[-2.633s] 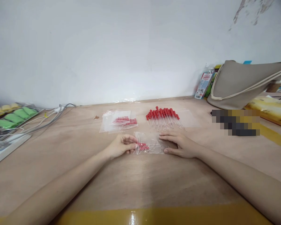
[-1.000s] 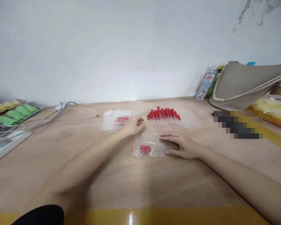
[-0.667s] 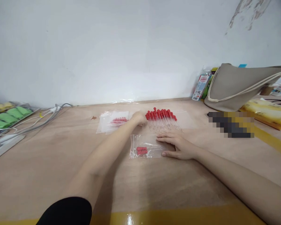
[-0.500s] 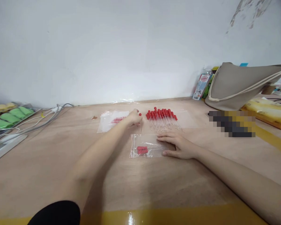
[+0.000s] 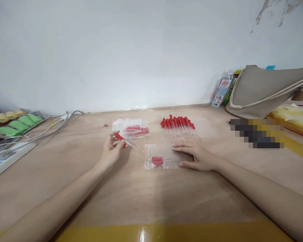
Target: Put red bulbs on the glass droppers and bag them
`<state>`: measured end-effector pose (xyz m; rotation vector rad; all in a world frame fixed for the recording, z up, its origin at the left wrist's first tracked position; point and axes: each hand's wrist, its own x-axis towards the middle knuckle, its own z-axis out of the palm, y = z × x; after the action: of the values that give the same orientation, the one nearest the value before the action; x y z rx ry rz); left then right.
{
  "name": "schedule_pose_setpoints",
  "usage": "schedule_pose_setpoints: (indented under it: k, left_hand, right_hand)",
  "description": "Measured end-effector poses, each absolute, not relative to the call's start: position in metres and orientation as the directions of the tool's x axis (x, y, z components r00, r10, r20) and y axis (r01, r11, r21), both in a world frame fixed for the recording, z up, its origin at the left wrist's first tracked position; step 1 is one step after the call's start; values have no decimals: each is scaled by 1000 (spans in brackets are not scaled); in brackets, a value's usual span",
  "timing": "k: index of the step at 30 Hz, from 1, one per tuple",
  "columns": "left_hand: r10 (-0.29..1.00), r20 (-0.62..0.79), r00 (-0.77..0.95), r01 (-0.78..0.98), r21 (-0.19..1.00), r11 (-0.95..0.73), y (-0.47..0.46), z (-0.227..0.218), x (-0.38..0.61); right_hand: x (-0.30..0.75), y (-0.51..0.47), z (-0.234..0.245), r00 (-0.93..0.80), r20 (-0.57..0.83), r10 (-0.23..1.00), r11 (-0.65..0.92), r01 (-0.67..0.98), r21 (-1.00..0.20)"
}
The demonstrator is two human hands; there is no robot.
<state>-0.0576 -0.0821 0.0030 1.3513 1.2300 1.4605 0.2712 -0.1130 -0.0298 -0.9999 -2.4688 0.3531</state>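
Observation:
My left hand (image 5: 112,148) pinches a glass dropper (image 5: 128,142) by its red rubber bulb, its thin tip slanting down to the right above the table. My right hand (image 5: 198,156) rests with fingers stretched over the right end of a clear zip bag (image 5: 170,156). Inside that bag lie red-bulbed droppers (image 5: 157,160), bulbs toward the zip end at the left. Behind it, a row of loose droppers (image 5: 178,126) lies with the red bulbs pointing away from me. More droppers in clear bags (image 5: 137,130) lie stacked to the left of the row.
A power strip (image 5: 12,156) with grey cables (image 5: 63,122) and packs of green rolls (image 5: 21,124) sit at the left. On the right stand a bottle (image 5: 221,90) and a grey bag (image 5: 265,90), with a yellow packet (image 5: 293,117) near a blurred-out object (image 5: 257,133). Behind is a white wall (image 5: 141,57).
My left hand has drawn back to the left and nearer from beside the dropper row, bringing a dropper along. My right hand stays on the bag. The view has shifted slightly.

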Motion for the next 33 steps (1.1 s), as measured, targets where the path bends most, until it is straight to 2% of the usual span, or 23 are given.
schedule_pose_setpoints:
  k: [5, 11, 13, 15, 18, 20, 33]
  left_hand:
    - [975, 182, -126, 79, 982, -173, -97, -7, -39]
    - [987, 93, -129, -60, 993, -102, -99, -18, -30]
    - [996, 70, -53, -3, 998, -71, -98, -22, -32]
    - [996, 76, 50, 137, 987, -82, -98, -23, -35]
    - [978, 100, 180, 360, 919, -161, -99, -22, -42]
    - [968, 87, 234, 435, 881, -184, -99, -21, -44]
    - [930, 20, 368, 425, 886, -187, -100, -10, -16]
  right_hand:
    - [271, -112, -31, -639, 315, 702, 710, 593, -380]
    - [271, -112, -31, -635, 315, 705, 707, 594, -384]
    - [271, -113, -31, -634, 319, 704, 708, 593, -384]
    - [271, -113, -30, -633, 319, 706, 706, 595, -384]
    - [271, -113, -30, -633, 311, 709, 703, 599, -383]
    - [270, -113, -30, -636, 311, 707, 705, 596, -384]
    - [271, -113, -30, -633, 302, 713, 697, 595, -401]
